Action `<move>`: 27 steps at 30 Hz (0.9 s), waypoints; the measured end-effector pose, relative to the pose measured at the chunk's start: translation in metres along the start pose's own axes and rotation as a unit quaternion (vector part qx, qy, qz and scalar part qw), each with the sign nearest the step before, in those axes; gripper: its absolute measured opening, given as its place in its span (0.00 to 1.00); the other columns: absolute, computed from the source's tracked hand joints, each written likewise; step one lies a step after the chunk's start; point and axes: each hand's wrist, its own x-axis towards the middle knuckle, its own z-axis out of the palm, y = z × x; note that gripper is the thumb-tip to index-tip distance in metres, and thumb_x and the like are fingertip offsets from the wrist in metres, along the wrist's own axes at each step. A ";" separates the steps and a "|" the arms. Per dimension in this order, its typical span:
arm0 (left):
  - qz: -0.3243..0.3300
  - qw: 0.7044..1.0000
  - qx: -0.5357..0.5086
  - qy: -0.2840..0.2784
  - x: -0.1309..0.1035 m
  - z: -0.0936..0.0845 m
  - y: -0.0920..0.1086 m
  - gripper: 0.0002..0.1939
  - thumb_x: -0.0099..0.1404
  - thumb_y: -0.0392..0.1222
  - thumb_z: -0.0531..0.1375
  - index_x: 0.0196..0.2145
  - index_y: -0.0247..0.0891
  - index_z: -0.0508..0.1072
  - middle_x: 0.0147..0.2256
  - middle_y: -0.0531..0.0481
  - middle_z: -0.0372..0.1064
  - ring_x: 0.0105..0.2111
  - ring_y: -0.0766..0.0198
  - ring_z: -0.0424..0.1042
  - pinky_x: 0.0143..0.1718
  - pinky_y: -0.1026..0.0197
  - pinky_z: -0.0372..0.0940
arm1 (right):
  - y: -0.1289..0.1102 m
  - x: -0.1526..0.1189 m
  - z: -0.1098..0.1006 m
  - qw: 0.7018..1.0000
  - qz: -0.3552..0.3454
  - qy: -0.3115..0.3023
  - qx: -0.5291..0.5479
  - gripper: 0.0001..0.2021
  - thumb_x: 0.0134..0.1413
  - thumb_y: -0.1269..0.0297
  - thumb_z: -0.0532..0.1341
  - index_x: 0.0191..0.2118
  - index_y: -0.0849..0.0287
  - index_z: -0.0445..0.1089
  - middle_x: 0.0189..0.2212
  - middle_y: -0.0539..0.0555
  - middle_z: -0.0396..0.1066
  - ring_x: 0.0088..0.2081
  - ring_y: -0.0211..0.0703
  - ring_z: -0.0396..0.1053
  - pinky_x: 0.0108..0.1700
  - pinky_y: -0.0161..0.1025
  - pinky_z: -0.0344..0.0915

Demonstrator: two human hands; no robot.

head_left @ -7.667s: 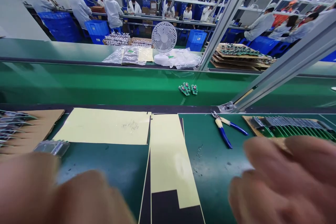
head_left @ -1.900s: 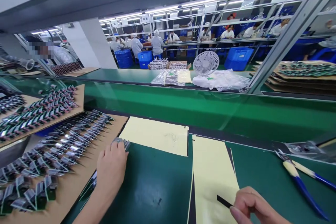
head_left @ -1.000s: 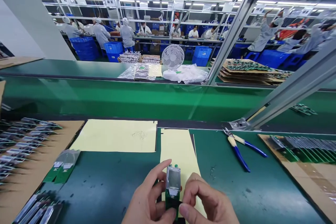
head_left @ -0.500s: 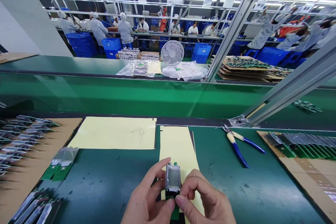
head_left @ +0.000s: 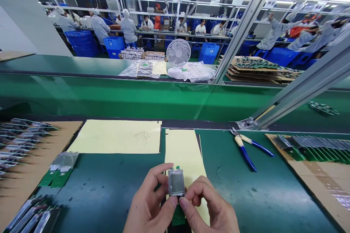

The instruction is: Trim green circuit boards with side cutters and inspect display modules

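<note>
A small green circuit board with a grey display (head_left: 176,183) in a clear frame is held upright between my two hands, over a cream paper sheet (head_left: 180,145). My left hand (head_left: 154,200) grips its left side, with the index finger at the top corner and the thumb near the lower edge of the display. On the other side, my right hand (head_left: 209,204) pinches the display's lower right corner between thumb and bent fingers. The board's green lower part (head_left: 178,216) shows below the thumbs.
Blue-handled cutting pliers (head_left: 244,149) lie to the right. Display boards (head_left: 314,147) stand in a row on cardboard at the right; more boards (head_left: 24,142) lie at the left. A wider cream sheet (head_left: 115,136) lies behind. A green conveyor (head_left: 123,96) crosses ahead, with a fan (head_left: 178,52) beyond.
The display board has tilted so its face shows more squarely, and it has shifted slightly left and up in view with both hands. My grip stays on it.
</note>
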 end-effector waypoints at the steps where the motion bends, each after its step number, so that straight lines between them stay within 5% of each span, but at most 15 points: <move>1: 0.001 1.000 0.002 0.004 0.000 0.000 0.000 0.18 0.47 0.51 0.66 0.37 0.49 0.71 0.29 0.57 0.65 0.35 0.66 0.69 0.36 0.70 0.62 | 0.000 0.000 0.001 1.000 0.001 0.002 -0.001 0.06 0.44 0.64 0.57 0.20 0.55 0.64 0.19 0.47 0.55 0.22 0.37 0.56 0.24 0.34 0.52; 13: 0.027 0.999 0.026 0.030 0.000 0.000 -0.004 0.20 0.46 0.52 0.66 0.37 0.46 0.70 0.24 0.60 0.59 0.26 0.72 0.65 0.31 0.71 0.60 | -0.004 0.001 -0.003 0.999 0.020 -0.001 -0.032 0.07 0.43 0.63 0.58 0.19 0.55 0.62 0.19 0.47 0.56 0.23 0.38 0.56 0.26 0.36 0.54; 18: -0.010 0.996 0.044 0.073 -0.001 -0.001 0.000 0.24 0.45 0.53 0.66 0.41 0.48 0.67 0.27 0.59 0.59 0.30 0.69 0.67 0.31 0.70 0.60 | -0.009 0.000 0.001 0.986 0.154 0.031 0.060 0.14 0.38 0.56 0.63 0.26 0.55 0.57 0.20 0.45 0.55 0.21 0.35 0.53 0.24 0.34 0.53; 23: 0.017 0.995 0.063 0.075 -0.003 0.002 0.001 0.24 0.45 0.54 0.66 0.40 0.48 0.69 0.26 0.58 0.60 0.35 0.66 0.68 0.34 0.71 0.62 | -0.010 -0.001 0.009 0.968 0.183 -0.059 0.164 0.17 0.40 0.48 0.61 0.30 0.57 0.64 0.22 0.47 0.57 0.23 0.35 0.53 0.24 0.32 0.51; 27: 0.022 0.997 0.048 0.059 -0.003 0.003 -0.003 0.22 0.44 0.54 0.66 0.39 0.50 0.70 0.26 0.58 0.59 0.32 0.65 0.67 0.28 0.70 0.63 | -0.007 -0.001 0.007 0.958 0.191 -0.067 0.202 0.18 0.39 0.47 0.63 0.26 0.58 0.64 0.20 0.46 0.57 0.22 0.34 0.54 0.23 0.31 0.52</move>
